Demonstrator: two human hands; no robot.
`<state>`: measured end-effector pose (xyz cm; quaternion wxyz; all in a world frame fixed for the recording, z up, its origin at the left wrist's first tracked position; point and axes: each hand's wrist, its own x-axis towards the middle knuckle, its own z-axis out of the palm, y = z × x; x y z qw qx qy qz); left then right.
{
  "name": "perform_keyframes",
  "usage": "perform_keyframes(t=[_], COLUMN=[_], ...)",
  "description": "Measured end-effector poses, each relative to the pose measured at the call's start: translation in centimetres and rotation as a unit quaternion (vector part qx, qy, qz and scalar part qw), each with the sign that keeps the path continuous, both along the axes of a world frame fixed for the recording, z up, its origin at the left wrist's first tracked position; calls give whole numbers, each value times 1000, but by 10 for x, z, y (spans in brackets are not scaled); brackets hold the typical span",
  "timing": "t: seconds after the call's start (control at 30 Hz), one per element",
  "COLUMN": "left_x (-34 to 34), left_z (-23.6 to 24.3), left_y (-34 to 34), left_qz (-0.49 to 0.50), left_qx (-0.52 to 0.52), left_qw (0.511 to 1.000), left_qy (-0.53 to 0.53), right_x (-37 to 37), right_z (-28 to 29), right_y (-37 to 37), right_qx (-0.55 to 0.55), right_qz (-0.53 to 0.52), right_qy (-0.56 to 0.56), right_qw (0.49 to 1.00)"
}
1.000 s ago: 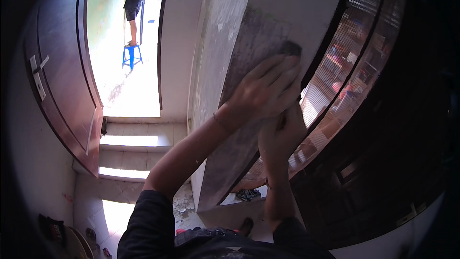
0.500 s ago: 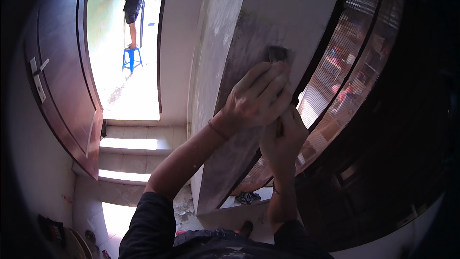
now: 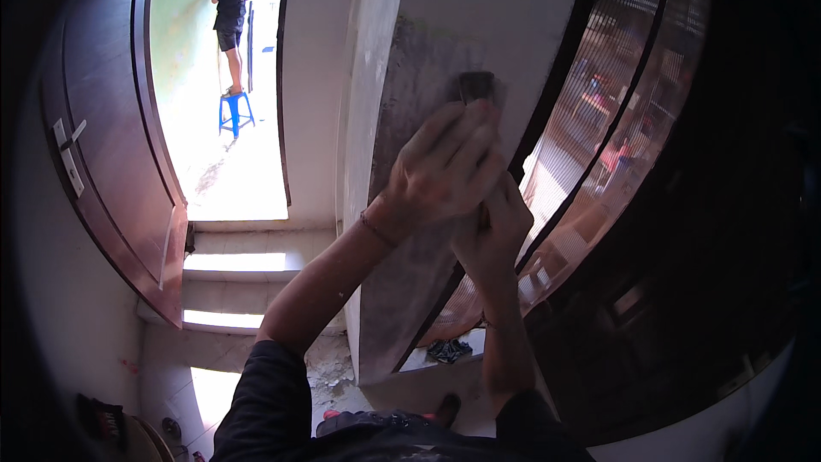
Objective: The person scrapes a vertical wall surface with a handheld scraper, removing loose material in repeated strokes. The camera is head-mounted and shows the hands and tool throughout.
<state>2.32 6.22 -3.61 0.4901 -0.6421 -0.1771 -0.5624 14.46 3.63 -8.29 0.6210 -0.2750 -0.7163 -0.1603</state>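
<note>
A dark, flat-bladed scraper [image 3: 476, 85] lies against a grey-stained patch of the white wall [image 3: 419, 60] in front of me. My left hand [image 3: 449, 162] is closed around its upper part, fingers pressed together just below the blade. Lower down and to the right, my right hand [image 3: 496, 235] is closed at the handle end, which my fingers mostly hide. Both arms reach upward, the hands almost touching.
A ribbed glass window [image 3: 616, 120] with a dark frame stands right of the wall. To the left are an open brown door [image 3: 111, 120] and tiled steps [image 3: 239, 291]. Outside, a person [image 3: 231, 8] stands on a blue stool [image 3: 235, 115]. A dark crumpled cloth [image 3: 449, 351] lies below the window.
My view has shifted slightly, so the wall, hands and scraper sit farther left in the picture. Both hands keep their hold, and the blade stays near the same stained patch.
</note>
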Motion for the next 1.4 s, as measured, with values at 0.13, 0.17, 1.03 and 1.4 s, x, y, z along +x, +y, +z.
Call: perform_keyframes(t=[0.13, 0.17, 1.03, 1.4], left_x=[-2, -2, -11, -11], left_z=[-1, -1, 5, 6], left_y=[1, 0, -11, -4], left_qz=[-5, -4, -12, -11], left_qx=[2, 1, 2, -33], left_qw=[1000, 1000, 1000, 999], left_qy=[-6, -3, 18, 23], right_x=[0, 0, -5, -10], right_z=[2, 3, 17, 12], right_y=[-11, -16, -31, -21], right_qx=[-55, -54, -31, -66], right_qz=[-7, -10, -11, -39], right_qy=[4, 1, -13, 1], right_qw=[998, 998, 999, 997])
